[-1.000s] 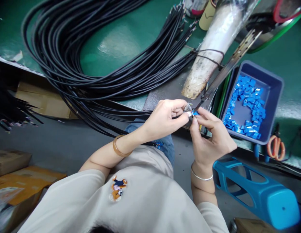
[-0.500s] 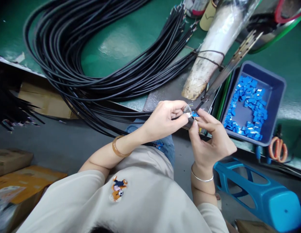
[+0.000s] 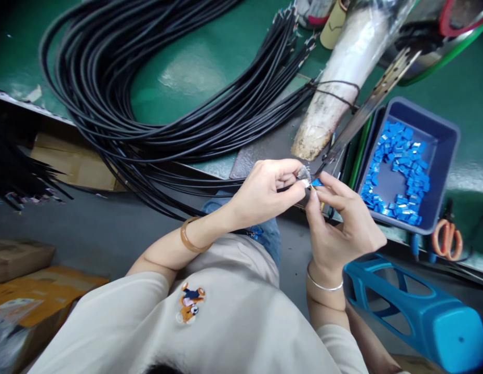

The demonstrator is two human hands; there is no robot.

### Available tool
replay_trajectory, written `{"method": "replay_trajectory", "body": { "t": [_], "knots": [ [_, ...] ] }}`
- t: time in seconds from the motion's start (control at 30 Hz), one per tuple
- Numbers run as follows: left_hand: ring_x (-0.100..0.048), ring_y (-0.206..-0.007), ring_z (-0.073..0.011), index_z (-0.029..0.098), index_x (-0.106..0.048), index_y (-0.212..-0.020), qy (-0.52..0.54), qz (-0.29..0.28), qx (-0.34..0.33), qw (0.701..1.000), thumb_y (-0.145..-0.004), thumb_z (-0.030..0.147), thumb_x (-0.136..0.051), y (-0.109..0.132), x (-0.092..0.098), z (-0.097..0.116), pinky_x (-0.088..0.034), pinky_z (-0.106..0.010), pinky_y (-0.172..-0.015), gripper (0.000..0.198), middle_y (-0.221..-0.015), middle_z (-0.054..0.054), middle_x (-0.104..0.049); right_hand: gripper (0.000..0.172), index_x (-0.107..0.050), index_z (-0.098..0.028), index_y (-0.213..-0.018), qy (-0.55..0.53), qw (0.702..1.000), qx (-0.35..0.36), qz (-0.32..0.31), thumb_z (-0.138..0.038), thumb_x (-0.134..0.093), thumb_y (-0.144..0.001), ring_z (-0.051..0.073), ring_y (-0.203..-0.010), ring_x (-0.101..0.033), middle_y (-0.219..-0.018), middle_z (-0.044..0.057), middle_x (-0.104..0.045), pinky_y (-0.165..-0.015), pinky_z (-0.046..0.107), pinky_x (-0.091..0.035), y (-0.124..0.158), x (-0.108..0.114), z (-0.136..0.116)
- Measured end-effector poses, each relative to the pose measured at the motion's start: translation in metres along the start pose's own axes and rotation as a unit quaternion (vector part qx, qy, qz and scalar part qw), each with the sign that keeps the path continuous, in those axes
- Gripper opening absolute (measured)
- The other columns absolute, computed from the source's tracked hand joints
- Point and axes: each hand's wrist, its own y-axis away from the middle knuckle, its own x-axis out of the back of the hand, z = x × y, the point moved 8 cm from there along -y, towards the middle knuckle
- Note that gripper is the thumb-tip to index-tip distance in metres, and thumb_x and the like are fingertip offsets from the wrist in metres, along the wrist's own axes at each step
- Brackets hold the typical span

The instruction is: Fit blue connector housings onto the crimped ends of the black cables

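My left hand (image 3: 267, 192) is closed in a pinch on the stripped end of a black cable (image 3: 210, 183) that trails off to the left. My right hand (image 3: 340, 223) pinches a small blue connector piece (image 3: 314, 182) against that cable end, fingertips of both hands touching. Both hands hover just in front of the bench edge. A large loop of many black cables (image 3: 120, 98) lies on the green bench (image 3: 202, 67) behind them.
A dark blue tray (image 3: 440, 150) with several blue connector pieces (image 3: 399, 171) stands at the right. Orange-handled scissors (image 3: 446, 240) lie beside it. A wrapped white roll (image 3: 338, 88) leans over the bench. A blue plastic stool (image 3: 420, 306) stands lower right; cardboard boxes (image 3: 31, 296) lie lower left.
Almost nothing: my fingers shifted slightly around the cable end and blue piece, and my right hand tilted a little. The view drifted slightly.
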Motion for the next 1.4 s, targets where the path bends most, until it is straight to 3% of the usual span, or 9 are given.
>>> {"method": "replay_trajectory", "body": {
  "t": [0.17,0.37,0.6,0.83,0.93,1.03,1.23,1.33,1.4],
  "knots": [
    [-0.030,-0.053,-0.0053,0.015,-0.053,-0.073,-0.007,-0.015,0.023,1.000,-0.089,0.021,-0.056,0.002,-0.001,-0.007,-0.023,-0.021,-0.050,0.018,-0.058,0.006,-0.034,0.018,-0.065,-0.020,-0.088,0.026,1.000,0.007,-0.003,-0.008,-0.074,-0.078,0.016,-0.080,-0.078,-0.105,0.003,-0.079,-0.073,0.024,-0.063,0.005,-0.001,-0.001],
    [-0.028,-0.053,-0.0043,0.013,-0.055,-0.076,0.003,-0.031,0.026,0.999,-0.090,0.020,-0.055,0.004,-0.004,-0.008,-0.022,-0.021,-0.050,0.016,-0.059,0.006,-0.033,0.019,-0.066,-0.019,-0.090,0.027,0.999,0.010,0.015,-0.007,-0.074,-0.079,0.016,-0.084,-0.078,-0.102,0.002,-0.080,-0.075,0.021,-0.062,0.008,0.002,-0.001],
    [-0.038,-0.051,-0.0037,0.012,-0.059,-0.078,0.038,-0.059,0.058,0.996,-0.088,0.024,-0.059,0.009,-0.006,-0.009,-0.030,-0.017,-0.049,0.015,-0.057,0.005,-0.047,0.020,-0.066,-0.020,-0.095,0.023,0.999,0.002,0.031,-0.008,-0.073,-0.080,0.016,-0.080,-0.078,-0.095,0.000,-0.080,-0.070,0.022,-0.062,0.015,0.008,-0.001],
    [-0.045,-0.047,-0.0024,0.010,-0.063,-0.073,0.106,-0.132,0.108,0.980,-0.080,0.010,-0.058,0.016,-0.009,-0.015,-0.033,-0.015,-0.046,0.009,-0.062,-0.001,-0.065,0.004,-0.066,-0.019,-0.091,-0.080,0.988,-0.129,0.011,-0.016,-0.068,-0.089,0.016,-0.082,-0.075,-0.093,0.002,-0.076,-0.064,0.026,-0.059,0.017,0.018,0.020],
    [-0.044,-0.049,-0.0029,0.009,-0.065,-0.071,0.088,-0.134,0.091,0.983,-0.080,0.011,-0.059,0.019,-0.009,-0.014,-0.032,-0.016,-0.048,0.011,-0.060,-0.001,-0.063,0.008,-0.072,-0.022,-0.094,-0.008,0.997,-0.081,-0.012,-0.017,-0.070,-0.088,0.011,-0.077,-0.067,-0.084,0.000,-0.068,-0.065,0.023,-0.054,0.013,0.023,0.008],
    [-0.044,-0.050,-0.0033,0.009,-0.065,-0.073,0.089,-0.128,0.064,0.986,-0.081,0.011,-0.059,0.021,-0.010,-0.012,-0.033,-0.016,-0.049,0.011,-0.060,0.000,-0.062,0.014,-0.072,-0.024,-0.099,0.059,0.996,-0.030,-0.064,-0.015,-0.072,-0.087,0.009,-0.074,-0.064,-0.084,-0.001,-0.067,-0.068,0.021,-0.052,0.013,0.014,-0.004],
    [-0.053,-0.055,-0.0050,0.010,-0.063,-0.079,0.128,-0.096,0.059,0.985,-0.082,0.013,-0.060,0.021,-0.008,-0.015,-0.040,-0.015,-0.054,0.005,-0.062,0.000,-0.062,0.013,-0.062,-0.020,-0.091,0.100,0.992,0.046,-0.064,-0.012,-0.071,-0.086,0.011,-0.078,-0.066,-0.084,0.001,-0.068,-0.073,0.022,-0.053,0.020,0.000,-0.013],
    [-0.050,-0.053,-0.0044,0.011,-0.060,-0.075,0.140,-0.082,0.067,0.984,-0.083,0.017,-0.063,0.020,-0.007,-0.017,-0.039,-0.015,-0.053,0.010,-0.058,0.002,-0.057,0.010,-0.062,-0.020,-0.091,0.038,0.998,-0.037,-0.024,-0.012,-0.067,-0.088,0.009,-0.069,-0.067,-0.080,-0.002,-0.068,-0.063,0.020,-0.053,0.022,0.006,-0.001],
    [-0.047,-0.052,-0.0040,0.011,-0.061,-0.075,0.144,-0.080,0.073,0.984,-0.083,0.021,-0.066,0.019,-0.007,-0.019,-0.036,-0.015,-0.052,0.014,-0.056,0.003,-0.054,0.005,-0.063,-0.021,-0.092,-0.021,0.992,-0.100,0.070,-0.017,-0.065,-0.090,0.007,-0.052,-0.061,-0.072,-0.005,-0.064,-0.046,0.019,-0.045,0.024,0.022,0.008]
  ]
}}
